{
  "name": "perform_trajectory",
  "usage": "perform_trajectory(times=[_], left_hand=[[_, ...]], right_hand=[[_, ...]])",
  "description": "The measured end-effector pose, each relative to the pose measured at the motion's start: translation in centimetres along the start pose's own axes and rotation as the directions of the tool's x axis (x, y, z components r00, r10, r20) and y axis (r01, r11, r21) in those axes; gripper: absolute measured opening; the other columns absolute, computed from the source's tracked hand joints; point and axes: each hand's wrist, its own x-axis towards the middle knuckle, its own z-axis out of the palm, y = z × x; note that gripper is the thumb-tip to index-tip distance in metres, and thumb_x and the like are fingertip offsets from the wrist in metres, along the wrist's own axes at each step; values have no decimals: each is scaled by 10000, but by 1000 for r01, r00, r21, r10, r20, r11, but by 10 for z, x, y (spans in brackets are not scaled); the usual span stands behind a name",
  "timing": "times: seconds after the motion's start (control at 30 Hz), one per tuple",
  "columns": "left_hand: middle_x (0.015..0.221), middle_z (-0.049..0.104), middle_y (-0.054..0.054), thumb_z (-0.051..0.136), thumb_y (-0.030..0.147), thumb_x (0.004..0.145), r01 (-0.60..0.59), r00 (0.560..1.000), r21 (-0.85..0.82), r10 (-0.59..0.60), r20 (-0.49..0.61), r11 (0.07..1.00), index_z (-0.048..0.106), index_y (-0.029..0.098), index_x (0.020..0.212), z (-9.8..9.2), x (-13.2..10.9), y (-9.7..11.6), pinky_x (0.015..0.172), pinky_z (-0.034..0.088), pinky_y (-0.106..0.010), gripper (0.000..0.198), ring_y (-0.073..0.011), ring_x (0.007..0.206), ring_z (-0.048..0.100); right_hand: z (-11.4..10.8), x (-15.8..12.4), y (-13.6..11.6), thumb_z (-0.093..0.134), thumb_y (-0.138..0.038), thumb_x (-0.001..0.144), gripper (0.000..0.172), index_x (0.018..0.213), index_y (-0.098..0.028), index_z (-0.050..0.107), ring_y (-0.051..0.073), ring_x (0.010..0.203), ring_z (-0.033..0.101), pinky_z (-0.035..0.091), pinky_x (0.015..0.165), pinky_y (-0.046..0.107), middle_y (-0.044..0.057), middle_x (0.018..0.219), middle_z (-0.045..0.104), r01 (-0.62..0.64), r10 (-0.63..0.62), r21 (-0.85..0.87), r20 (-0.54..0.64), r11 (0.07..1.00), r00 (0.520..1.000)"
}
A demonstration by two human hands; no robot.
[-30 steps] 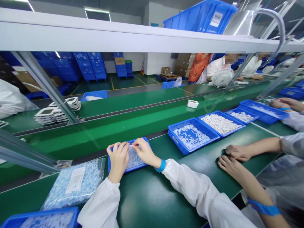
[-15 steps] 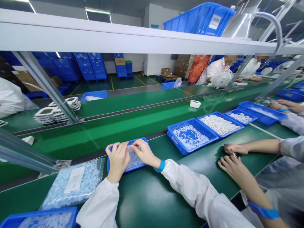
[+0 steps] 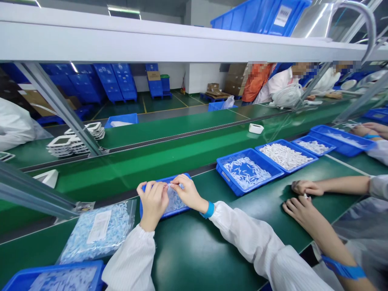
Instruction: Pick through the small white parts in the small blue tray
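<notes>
My left hand (image 3: 154, 202) and my right hand (image 3: 188, 193) meet over a blue tray (image 3: 184, 209) that holds small pale, translucent pieces (image 3: 175, 201). The fingers of both hands are pinched close together, almost tip to tip. Something small and whitish shows between them, too little to name. Part of the tray is covered by my hands. To the left of my left hand lies a clear plastic bag (image 3: 118, 226) full of light blue and white small pieces, with a white label (image 3: 99, 227).
Another blue tray (image 3: 101, 273) sits at the lower left. Blue trays of white pieces (image 3: 222, 173) line the bench to the right. A co-worker's hands (image 3: 303, 206) work beside me. Ahead runs a green conveyor (image 3: 169, 151) carrying a white device (image 3: 256, 128), beneath a white shelf beam (image 3: 169, 44).
The view has shifted slightly. At the left, a white device on the conveyor has moved right and shows more from behind the post. My hands stay pinched over the tray.
</notes>
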Motion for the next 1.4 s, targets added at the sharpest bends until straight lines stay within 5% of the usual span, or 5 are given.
perform_trajectory(times=[0.37, 0.67, 1.0, 1.17, 1.4], left_hand=[[758, 697, -7, 506, 82, 805, -77, 996, -126, 71, -55, 989, 607, 196, 810, 2, -4, -9, 905, 327, -448, 152, -171, 748, 591], [748, 688, -12, 456, 60, 798, -109, 993, -166, 113, 17, 980, 602, 196, 793, 2, -4, -9, 903, 334, -437, 200, -161, 740, 586], [714, 681, 3, 428, 37, 775, -127, 987, -100, 136, 86, 987, 582, 191, 752, 1, -3, -4, 933, 265, -468, 218, -157, 703, 571], [832, 720, -14, 478, 82, 803, -42, 999, -81, 42, -1, 996, 626, 200, 870, 2, -4, -5, 927, 262, -468, 200, -168, 741, 585], [849, 730, -17, 539, 132, 822, -30, 999, -45, 28, -42, 999, 629, 216, 898, 0, -3, -3, 944, 248, -487, 145, -184, 751, 583]], right_hand=[[4, -1, 3, 538, -229, 876, 153, 730, -185, 534, 146, 766, 537, 420, 733, 281, 15, 767, 590, -66, 56, 72, 125, 995, 991], [5, 1, 9, 521, -223, 858, 167, 700, -170, 522, 128, 690, 501, 394, 673, 255, -10, 695, 550, -162, 131, 122, 232, 979, 964], [12, 5, 25, 668, -432, 722, 328, 641, -172, 485, 95, 554, 408, 340, 548, 227, -45, 578, 462, -438, 285, 440, 372, 784, 883], [9, 9, 18, 674, -512, 713, 383, 679, -165, 516, 100, 580, 465, 388, 604, 248, -28, 618, 518, -468, 331, 524, 338, 711, 881], [8, 8, 12, 619, -489, 786, 344, 710, -158, 563, 112, 633, 505, 422, 639, 256, -10, 660, 554, -376, 288, 474, 249, 796, 925]])
